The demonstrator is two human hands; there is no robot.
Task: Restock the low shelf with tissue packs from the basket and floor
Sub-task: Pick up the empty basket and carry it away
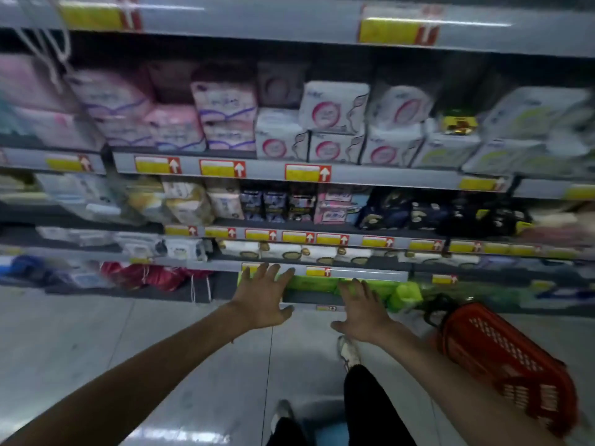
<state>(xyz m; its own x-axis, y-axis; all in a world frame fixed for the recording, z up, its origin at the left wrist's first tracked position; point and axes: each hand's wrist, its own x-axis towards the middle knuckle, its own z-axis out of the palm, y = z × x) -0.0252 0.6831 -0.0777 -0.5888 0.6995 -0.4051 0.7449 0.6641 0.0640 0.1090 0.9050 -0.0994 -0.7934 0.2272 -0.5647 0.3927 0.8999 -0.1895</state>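
Tissue packs: the green tissue packs (309, 283) lie in a row on the low shelf (306, 298), at the person's 12 o'clock, under a grey price rail (363, 274).
Loose pack: one more green pack (405, 296) stands at the shelf's front, at 3 o'clock from the row, between the row and the basket.
Left grip: the left grip (264, 297) is released, fingers spread and straight, palm down, and holds nothing. Its fingertips lie over the rail and the left end of the row. Blur hides whether they touch.
Right grip: the right grip (362, 312) is released too, fingers splayed, reaching at the packs at its 12 o'clock. Whether it touches them, I cannot tell.
Basket: the red basket (502, 355) sits tilted on the floor (128, 349) at the person's 2 o'clock, its black handle (434, 309) toward the shelf. What it holds cannot be made out.
Feet: a light shoe (349, 350) shows on the floor at 6 o'clock from the right grip.
Left of row: red bags (154, 276) lie at floor level at 9 o'clock from the packs.
Upper shelves: at 12 o'clock above the row, white packs with pink circles (335, 107) are stacked, with yellow-and-red price labels (307, 173) on the rail below them.
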